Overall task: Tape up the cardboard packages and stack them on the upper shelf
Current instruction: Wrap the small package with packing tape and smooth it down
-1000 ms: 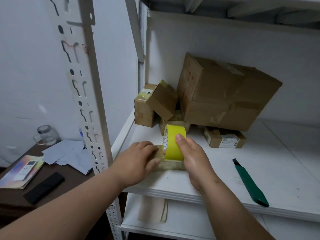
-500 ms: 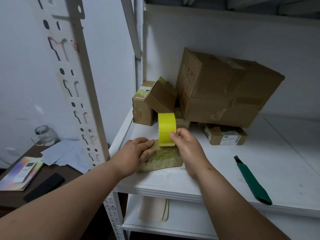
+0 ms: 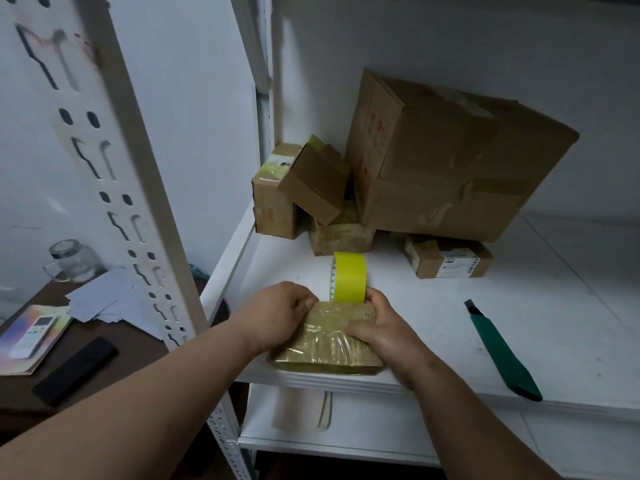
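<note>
Taping step under way: left hand (image 3: 277, 317) grips the small flat tape-wrapped cardboard package (image 3: 327, 337), right hand (image 3: 377, 327) grips the yellow tape roll (image 3: 349, 282) at the package's far edge; next, probably draw tape across and cut.

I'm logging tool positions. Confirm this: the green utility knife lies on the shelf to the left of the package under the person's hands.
Wrong side. In the head view the green utility knife lies on the shelf to the right of the package, clear of the right hand.
</note>
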### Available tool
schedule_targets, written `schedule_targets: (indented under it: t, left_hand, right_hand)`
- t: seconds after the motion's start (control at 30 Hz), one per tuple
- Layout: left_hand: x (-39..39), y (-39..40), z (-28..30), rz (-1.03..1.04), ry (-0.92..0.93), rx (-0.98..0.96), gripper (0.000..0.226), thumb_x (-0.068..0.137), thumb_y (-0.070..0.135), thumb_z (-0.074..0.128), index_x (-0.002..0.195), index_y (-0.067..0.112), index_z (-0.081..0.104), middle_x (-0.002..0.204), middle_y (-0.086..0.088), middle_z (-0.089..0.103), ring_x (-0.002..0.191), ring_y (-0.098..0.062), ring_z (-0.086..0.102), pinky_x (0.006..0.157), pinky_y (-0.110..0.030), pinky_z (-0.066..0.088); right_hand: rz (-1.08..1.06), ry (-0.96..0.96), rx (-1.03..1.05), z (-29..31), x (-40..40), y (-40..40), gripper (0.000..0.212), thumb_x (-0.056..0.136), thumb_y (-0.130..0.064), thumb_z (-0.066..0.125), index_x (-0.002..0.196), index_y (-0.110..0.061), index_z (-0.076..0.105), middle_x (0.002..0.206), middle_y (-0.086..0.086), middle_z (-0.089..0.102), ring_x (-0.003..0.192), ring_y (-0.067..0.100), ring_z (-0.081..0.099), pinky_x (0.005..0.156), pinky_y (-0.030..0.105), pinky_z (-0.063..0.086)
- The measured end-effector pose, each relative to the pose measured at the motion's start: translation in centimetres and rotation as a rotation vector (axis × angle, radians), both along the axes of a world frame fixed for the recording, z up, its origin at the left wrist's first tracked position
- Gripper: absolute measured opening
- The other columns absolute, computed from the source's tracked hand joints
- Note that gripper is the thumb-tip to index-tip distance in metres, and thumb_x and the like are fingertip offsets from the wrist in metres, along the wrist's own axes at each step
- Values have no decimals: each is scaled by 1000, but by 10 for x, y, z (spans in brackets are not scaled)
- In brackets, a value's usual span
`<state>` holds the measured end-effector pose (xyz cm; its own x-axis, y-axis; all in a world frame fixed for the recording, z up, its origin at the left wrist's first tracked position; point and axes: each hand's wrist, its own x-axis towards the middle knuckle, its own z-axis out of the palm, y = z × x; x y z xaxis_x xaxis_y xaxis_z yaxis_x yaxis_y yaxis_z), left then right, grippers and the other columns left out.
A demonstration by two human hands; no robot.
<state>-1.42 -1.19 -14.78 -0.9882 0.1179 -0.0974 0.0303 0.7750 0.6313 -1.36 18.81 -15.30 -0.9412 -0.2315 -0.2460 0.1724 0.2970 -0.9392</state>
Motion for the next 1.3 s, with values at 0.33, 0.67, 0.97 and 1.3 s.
schedule_targets:
  t: [0.33, 0.67, 0.97, 1.3]
  left_hand:
    - [3, 10, -10, -48, 21, -231, 35, 86, 63, 55, 106, 34, 49, 101, 14, 46, 111, -19, 43, 97, -39, 39]
    - [5, 25, -15, 157, 147, -133, 35, 88, 61, 53, 90, 27, 57, 80, 13, 47, 106, -20, 49, 89, -37, 42]
    - [1, 13, -8, 64, 6, -6, 16, 90, 48, 62, 94, 32, 59, 91, 9, 58, 109, -20, 51, 96, -38, 45]
    - [25, 2, -13, -142, 103, -199, 101, 61, 84, 41, 145, 27, 38, 141, 10, 43, 134, -12, 32, 112, -31, 30]
  right_hand:
    - [32, 19, 46, -13, 4, 1, 76, 58, -45, 80, 126, -45, 44, 120, -5, 65, 105, 16, 67, 90, 44, 57]
    - [-235, 103, 152, -8, -3, -16, 13, 92, -34, 64, 93, -22, 70, 85, 1, 72, 82, 21, 69, 81, 42, 56]
    - [-102, 30, 233, 5, -14, -12, 10, 96, -28, 58, 101, -22, 63, 96, 3, 69, 89, 22, 67, 82, 39, 54]
    - [-187, 50, 202, 21, -34, -35, 29, 95, -36, 60, 98, -7, 61, 100, 16, 68, 94, 35, 66, 84, 45, 53]
